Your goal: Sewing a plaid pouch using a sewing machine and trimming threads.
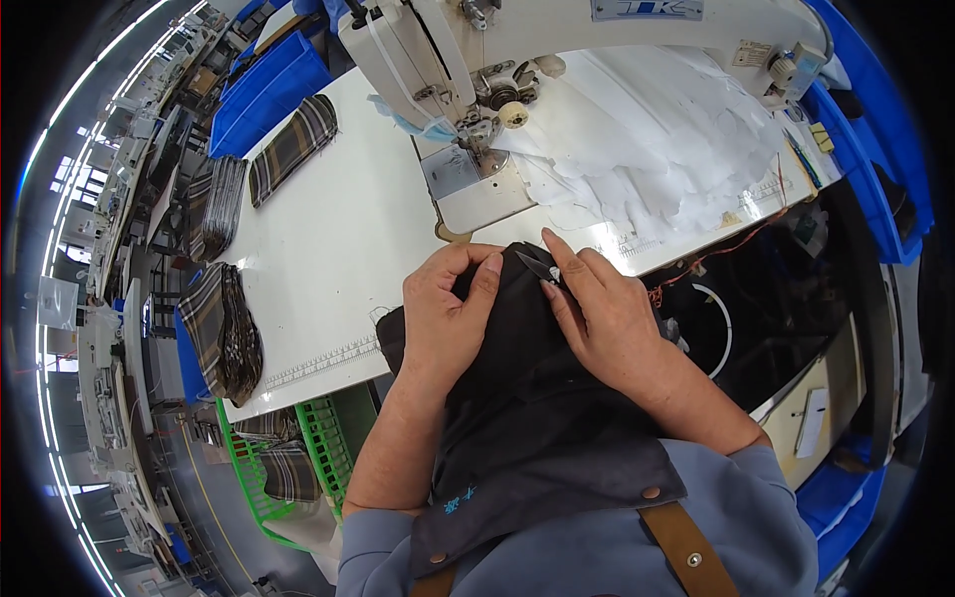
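Observation:
Black cloth (522, 323) lies in front of me at the table's near edge, running into my dark apron (547, 497); where one ends and the other begins I cannot make out. My left hand (448, 308) pinches the cloth's upper edge between thumb and curled fingers. Close beside it, my right hand (609, 313) grips small pointed thread snips (535, 265), their dark blades angled up and left over the cloth. The handle is mostly hidden by my fingers. Loose threads stick out at the cloth's left corner.
Beyond my hands stands a sewing machine (477, 129) on a white table (323, 249). White sheets (637, 139) lie under its arm. Plaid fabric stacks (221, 333) line the left edge, above a green basket (323, 448). Blue bins (274, 85) stand around.

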Available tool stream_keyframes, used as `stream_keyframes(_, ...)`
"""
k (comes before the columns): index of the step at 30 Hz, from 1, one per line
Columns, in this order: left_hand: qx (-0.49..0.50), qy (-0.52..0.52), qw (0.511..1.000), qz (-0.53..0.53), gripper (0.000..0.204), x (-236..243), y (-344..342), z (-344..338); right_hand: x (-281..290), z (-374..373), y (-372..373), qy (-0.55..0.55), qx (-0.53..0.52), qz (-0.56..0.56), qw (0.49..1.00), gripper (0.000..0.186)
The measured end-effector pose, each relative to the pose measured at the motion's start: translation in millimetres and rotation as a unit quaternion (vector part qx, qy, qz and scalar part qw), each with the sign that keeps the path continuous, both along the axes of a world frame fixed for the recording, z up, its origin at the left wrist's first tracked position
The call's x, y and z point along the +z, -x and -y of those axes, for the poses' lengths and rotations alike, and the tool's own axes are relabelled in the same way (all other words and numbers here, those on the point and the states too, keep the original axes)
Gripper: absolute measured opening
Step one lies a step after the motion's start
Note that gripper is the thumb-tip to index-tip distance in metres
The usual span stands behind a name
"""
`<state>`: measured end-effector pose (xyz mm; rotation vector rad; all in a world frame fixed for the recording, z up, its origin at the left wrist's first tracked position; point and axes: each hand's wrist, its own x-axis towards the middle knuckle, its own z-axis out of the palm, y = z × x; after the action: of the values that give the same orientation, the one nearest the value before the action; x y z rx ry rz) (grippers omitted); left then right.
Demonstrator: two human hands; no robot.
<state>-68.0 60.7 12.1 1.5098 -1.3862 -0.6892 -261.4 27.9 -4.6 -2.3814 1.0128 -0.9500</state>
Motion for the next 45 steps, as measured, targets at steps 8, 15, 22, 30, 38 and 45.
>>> stream_keyframes(8, -0.006, -0.002, 1.000, 0.012, 0.017, 2.0, -0.5, -1.2, 1.9, -0.2, -0.1, 0.001, 0.012, 0.017, 1.000, 0.055)
stream_keyframes(15, -0.006, 0.008, 1.000, -0.005, 0.016, -1.1, 0.2, -0.7, 1.8, 0.1, 0.1, 0.002, 0.010, 0.010, 1.000, 0.054)
stream_keyframes(22, 0.000, 0.018, 1.000, 0.007, 0.015, 1.7, 2.1, -0.9, -0.1, 0.8, 0.4, 0.006, 0.003, 0.014, 1.000, 0.054)
stream_keyframes(30, -0.011, 0.010, 1.000, -0.011, 0.012, -1.2, 3.1, -1.4, -2.8, -1.0, -2.5, 0.003, -0.004, 0.026, 1.000, 0.053)
stream_keyframes(38, -0.009, 0.004, 1.000, -0.023, 0.011, -2.0, 3.4, -0.9, -7.2, -1.1, -4.1, -0.007, 0.009, 0.027, 1.000, 0.047)
stream_keyframes(45, -0.021, 0.000, 0.998, -0.052, 0.013, -4.7, 2.4, -1.9, -4.8, 1.6, 0.0, -0.040, 0.029, 0.059, 0.997, 0.043)
